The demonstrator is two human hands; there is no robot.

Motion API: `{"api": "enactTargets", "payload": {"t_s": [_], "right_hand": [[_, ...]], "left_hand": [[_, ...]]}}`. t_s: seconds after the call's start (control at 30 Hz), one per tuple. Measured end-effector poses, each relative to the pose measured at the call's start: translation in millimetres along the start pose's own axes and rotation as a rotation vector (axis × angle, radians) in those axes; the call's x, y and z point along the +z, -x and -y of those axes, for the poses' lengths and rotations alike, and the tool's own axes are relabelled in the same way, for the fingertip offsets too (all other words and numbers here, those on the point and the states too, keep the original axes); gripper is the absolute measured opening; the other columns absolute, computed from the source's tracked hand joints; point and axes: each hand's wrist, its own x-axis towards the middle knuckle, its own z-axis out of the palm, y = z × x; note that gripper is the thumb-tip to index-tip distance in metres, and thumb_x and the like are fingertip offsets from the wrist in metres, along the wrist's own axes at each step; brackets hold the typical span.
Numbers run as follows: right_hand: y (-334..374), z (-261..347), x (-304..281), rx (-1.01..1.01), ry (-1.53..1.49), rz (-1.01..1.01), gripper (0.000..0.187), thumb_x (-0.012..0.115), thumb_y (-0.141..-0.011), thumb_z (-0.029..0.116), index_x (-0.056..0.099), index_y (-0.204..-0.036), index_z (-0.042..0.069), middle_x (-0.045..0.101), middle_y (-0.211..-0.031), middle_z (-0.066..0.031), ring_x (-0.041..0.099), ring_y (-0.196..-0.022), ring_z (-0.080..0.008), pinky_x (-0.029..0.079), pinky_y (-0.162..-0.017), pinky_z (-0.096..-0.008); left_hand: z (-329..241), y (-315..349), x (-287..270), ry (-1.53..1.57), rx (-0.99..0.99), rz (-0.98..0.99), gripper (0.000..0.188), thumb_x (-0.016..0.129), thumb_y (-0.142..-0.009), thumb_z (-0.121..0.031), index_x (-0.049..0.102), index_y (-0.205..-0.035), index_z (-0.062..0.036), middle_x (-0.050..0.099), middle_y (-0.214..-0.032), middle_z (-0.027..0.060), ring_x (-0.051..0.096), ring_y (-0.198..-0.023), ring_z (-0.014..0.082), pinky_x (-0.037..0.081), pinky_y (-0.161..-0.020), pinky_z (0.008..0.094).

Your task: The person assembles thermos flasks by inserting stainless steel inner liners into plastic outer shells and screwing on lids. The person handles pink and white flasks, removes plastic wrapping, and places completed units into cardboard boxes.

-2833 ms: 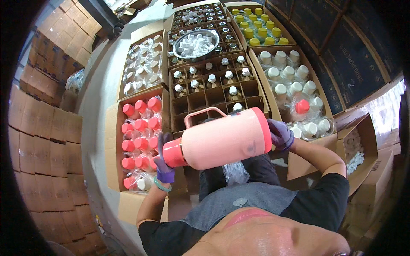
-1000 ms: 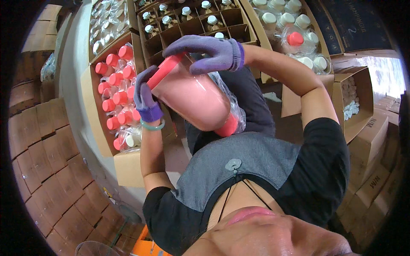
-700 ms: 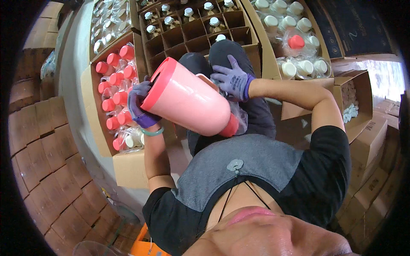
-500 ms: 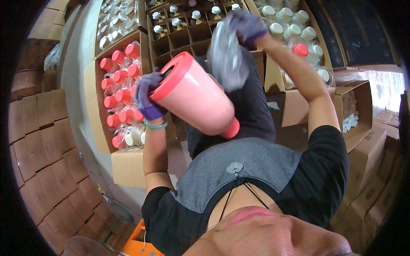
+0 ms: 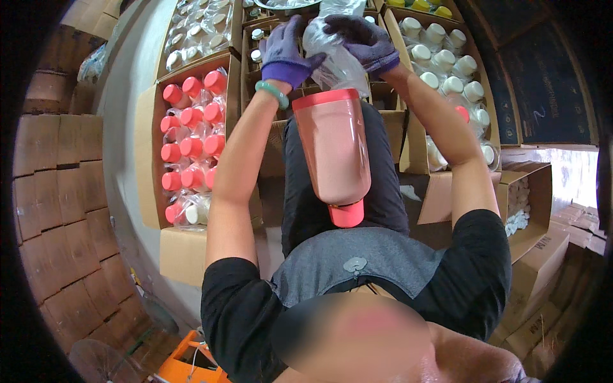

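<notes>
A pink bottle-like container (image 5: 335,153) with a red rim and a red cap end lies over my thighs, cap end toward my body. Just beyond its wide rim hangs a crumpled clear plastic bag (image 5: 345,70). My right hand (image 5: 367,45), in a grey-purple glove, has its fingers curled round the bag's upper part. On the bag's other side is my left hand (image 5: 284,54), gloved the same way, fingers stretched out and thumb reaching to the bag's edge.
To the left stands a carton (image 5: 148,163) of bagged red-capped bottles. A carton (image 5: 415,143) of white-capped ones is at the right. Ahead, a divided carton (image 5: 396,131) holds bottles in some cells. Stacked brown boxes (image 5: 60,204) line the left side.
My left hand has left the pink container's rim and moved forward to the bag. The container has swung to point straight ahead on my lap. My right hand has shifted slightly, still with the bag.
</notes>
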Motion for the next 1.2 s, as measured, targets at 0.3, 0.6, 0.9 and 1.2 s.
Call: {"api": "enactTargets", "payload": {"t_s": [0.3, 0.6, 0.9, 1.2], "right_hand": [[90, -71, -34, 0.081, 0.799, 0.342, 0.035, 0.062, -0.084, 0.004, 0.059, -0.118, 0.002, 0.064, -0.111, -0.0099, 0.059, -0.102, -0.0154, 0.050, -0.085, -0.0293], [137, 36, -4, 0.466, 0.059, 0.289, 0.022, 0.066, -0.082, 0.012, 0.063, -0.101, 0.003, 0.064, -0.098, -0.0073, 0.060, -0.091, -0.0196, 0.048, -0.084, -0.0326], [217, 85, 57, 0.205, 0.853, 1.186, 0.055, 0.077, -0.049, 0.036, 0.066, -0.100, 0.020, 0.063, -0.114, -0.0018, 0.056, -0.109, -0.0268, 0.046, -0.087, -0.0452], [195, 89, 84, 0.092, 0.285, 0.550, 0.031, 0.069, -0.076, 0.021, 0.062, -0.103, 0.007, 0.064, -0.101, -0.0097, 0.057, -0.102, -0.0307, 0.041, -0.093, -0.0429]], "left_hand": [[115, 116, 35, 0.061, -0.472, 0.147, 0.023, 0.074, -0.070, -0.018, 0.071, -0.094, -0.0157, 0.060, -0.109, 0.0160, 0.055, -0.110, 0.0342, 0.045, -0.095, 0.0380], [-51, 160, -74, 0.947, -0.683, 0.090, 0.013, 0.061, -0.089, -0.015, 0.063, -0.097, -0.0036, 0.066, -0.083, 0.0061, 0.063, -0.072, 0.0178, 0.049, -0.064, 0.0293], [-76, 305, -74, 0.454, 0.493, 0.584, 0.022, 0.059, -0.079, -0.019, 0.061, -0.100, -0.0117, 0.060, -0.119, 0.0144, 0.056, -0.115, 0.0331, 0.042, -0.101, 0.0514], [-107, 293, -99, 0.898, -0.532, 0.241, 0.056, 0.086, -0.066, -0.019, 0.051, -0.108, -0.0062, 0.057, -0.108, 0.0095, 0.057, -0.103, 0.0179, 0.047, -0.088, 0.0339]]}}
